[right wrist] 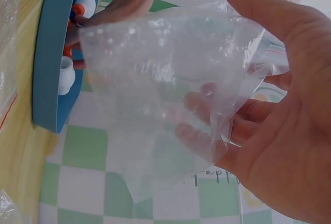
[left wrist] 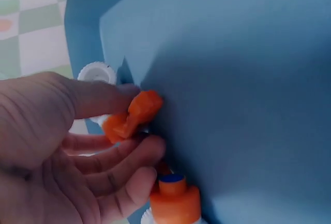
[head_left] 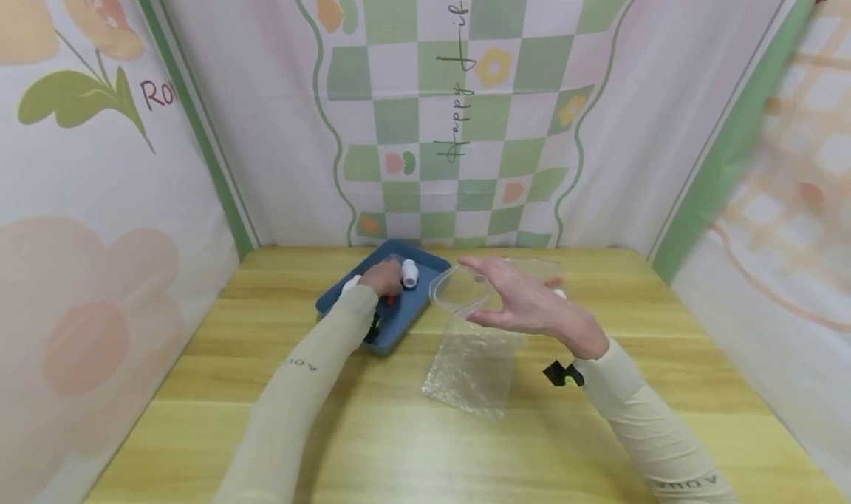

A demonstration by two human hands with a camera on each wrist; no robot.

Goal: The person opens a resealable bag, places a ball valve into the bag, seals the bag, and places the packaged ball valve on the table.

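My left hand reaches down into a blue tray. In the left wrist view its thumb and fingers pinch an orange piece, apparently part of a white plastic fitting; the fingers hide some of it. Below those fingers is another fitting, with an orange body and a blue-topped stub. A white fitting lies just right of that hand. Right of the tray, my right hand holds a clear plastic bag near its mouth, thumb spread from the fingers. Several fingers show through the film.
The wooden table carries more clear plastic film with a red line, below the held bag. Patterned cloth hangs behind the table and at both sides. A black wrist mount sticks out from the right sleeve.
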